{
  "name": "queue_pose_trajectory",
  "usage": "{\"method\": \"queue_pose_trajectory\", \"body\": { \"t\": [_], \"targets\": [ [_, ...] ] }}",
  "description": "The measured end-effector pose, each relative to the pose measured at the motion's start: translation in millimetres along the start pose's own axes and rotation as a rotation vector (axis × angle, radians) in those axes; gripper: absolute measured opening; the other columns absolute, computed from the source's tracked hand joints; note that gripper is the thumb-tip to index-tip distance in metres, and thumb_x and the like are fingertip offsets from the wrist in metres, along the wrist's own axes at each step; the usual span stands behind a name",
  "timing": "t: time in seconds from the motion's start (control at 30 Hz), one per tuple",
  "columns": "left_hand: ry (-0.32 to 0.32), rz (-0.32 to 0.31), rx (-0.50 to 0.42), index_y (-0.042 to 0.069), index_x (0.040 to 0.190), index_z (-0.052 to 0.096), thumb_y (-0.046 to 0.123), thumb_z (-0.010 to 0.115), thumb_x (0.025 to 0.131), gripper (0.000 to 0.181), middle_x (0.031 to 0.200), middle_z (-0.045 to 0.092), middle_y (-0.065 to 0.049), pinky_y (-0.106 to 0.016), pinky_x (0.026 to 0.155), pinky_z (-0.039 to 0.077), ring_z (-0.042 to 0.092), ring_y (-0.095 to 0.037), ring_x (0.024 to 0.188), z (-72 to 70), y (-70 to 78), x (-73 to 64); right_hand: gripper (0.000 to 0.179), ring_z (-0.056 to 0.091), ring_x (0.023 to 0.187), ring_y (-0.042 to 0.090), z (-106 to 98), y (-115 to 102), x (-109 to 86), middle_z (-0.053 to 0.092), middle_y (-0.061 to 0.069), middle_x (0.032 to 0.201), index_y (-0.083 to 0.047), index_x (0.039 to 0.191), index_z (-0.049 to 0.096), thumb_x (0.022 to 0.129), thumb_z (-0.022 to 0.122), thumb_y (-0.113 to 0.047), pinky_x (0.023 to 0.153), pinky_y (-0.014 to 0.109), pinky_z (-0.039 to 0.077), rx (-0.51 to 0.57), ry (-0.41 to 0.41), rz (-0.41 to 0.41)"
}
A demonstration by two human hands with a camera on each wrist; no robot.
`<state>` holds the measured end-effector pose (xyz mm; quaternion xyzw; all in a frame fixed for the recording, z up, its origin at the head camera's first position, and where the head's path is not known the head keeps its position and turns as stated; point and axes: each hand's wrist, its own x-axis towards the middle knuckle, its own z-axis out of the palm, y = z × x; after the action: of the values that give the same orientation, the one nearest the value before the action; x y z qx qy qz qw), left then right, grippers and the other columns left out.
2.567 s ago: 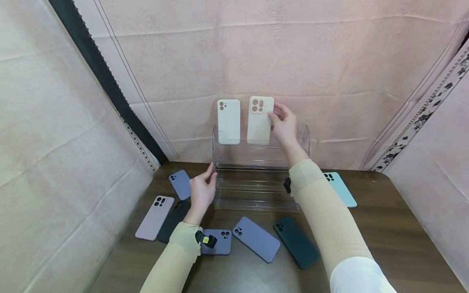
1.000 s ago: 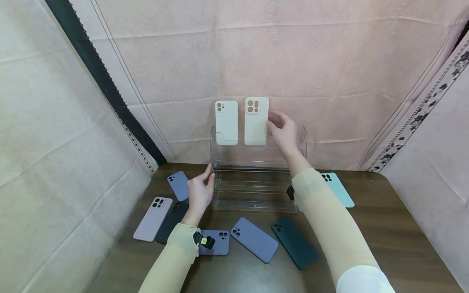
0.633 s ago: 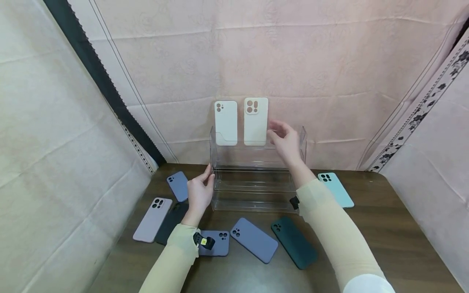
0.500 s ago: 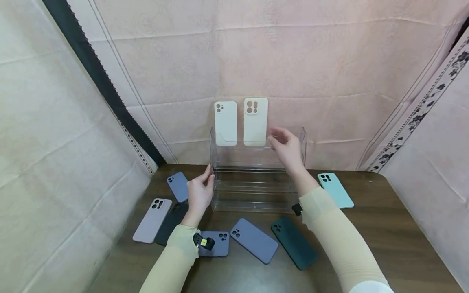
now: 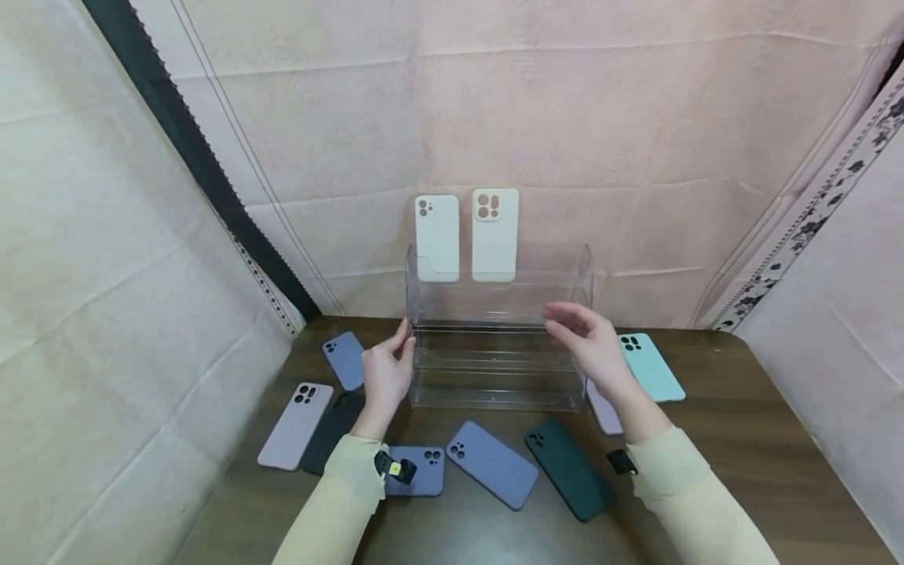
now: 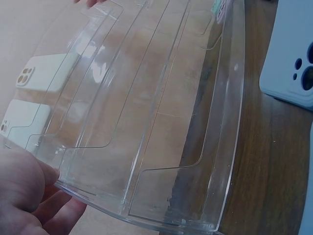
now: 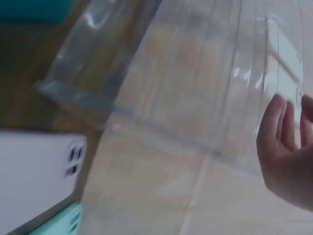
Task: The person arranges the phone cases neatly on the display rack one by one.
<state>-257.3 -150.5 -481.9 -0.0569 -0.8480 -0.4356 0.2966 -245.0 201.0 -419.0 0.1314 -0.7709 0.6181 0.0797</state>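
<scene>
A clear plastic tiered display stand (image 5: 494,399) stands on the brown table against the cloth backdrop. On its top tier, two phone cases lean upright side by side: a white case (image 5: 438,239) at the left and a cream case (image 5: 495,247) beside it. My left hand (image 5: 387,377) pinches the stand's left side wall; in the left wrist view, thumb (image 6: 46,171) and fingers lie on either side of that panel. Beside the stand's right end hovers my right hand (image 5: 589,341), fingers loosely bent, holding nothing. The stand's lower tiers hold no cases.
Left of the stand lie a lilac case (image 5: 295,426), a black case (image 5: 335,431) and a small blue case (image 5: 344,359). In front are blue cases (image 5: 492,464) and a dark green case (image 5: 569,471). At right, a mint case (image 5: 653,367) and another lilac case (image 5: 603,412), partly covered by my wrist.
My right hand has let go of the cream case and moved down and right, which uncovers the lilac case there. The cream case stays upright; my left hand keeps its place.
</scene>
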Motion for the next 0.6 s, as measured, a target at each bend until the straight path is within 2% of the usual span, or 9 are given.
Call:
{"method": "queue_pose_trajectory", "body": {
  "t": [0.3,0.47,0.6],
  "targets": [
    [-0.011,-0.017,-0.025,0.011,0.144,0.067,0.01,0.074,0.103,0.041,0.127,0.075,-0.014,-0.026,0.045,0.043,0.068,-0.022,0.061,1.4,0.3,-2.3,0.044,0.073,0.111,0.014,-56.3,33.8,-45.9,0.07,0.023,0.133,0.002,0.145,0.059,0.108,0.068,-0.018,0.088,0.03,0.061,-0.02,-0.126,0.076],
    [-0.012,-0.022,-0.024,0.011,0.144,0.067,0.011,0.073,0.103,0.041,0.126,0.075,-0.014,-0.025,0.046,0.045,0.073,-0.024,0.068,0.7,0.0,-1.8,0.047,0.072,0.112,0.009,-88.3,52.5,-67.1,0.072,0.014,0.132,0.0,0.148,0.057,0.107,0.069,-0.021,0.088,0.03,0.061,-0.086,-0.114,0.151],
    [-0.015,-0.017,-0.023,0.009,0.143,0.067,0.011,0.073,0.103,0.04,0.127,0.075,-0.014,-0.026,0.047,0.046,0.072,-0.024,0.066,-0.6,-0.1,-0.1,0.052,0.071,0.112,0.005,-116.7,74.4,-72.7,0.073,0.004,0.129,0.001,0.151,0.054,0.107,0.07,-0.022,0.088,0.028,0.061,-0.125,-0.081,0.22]
  ]
}}
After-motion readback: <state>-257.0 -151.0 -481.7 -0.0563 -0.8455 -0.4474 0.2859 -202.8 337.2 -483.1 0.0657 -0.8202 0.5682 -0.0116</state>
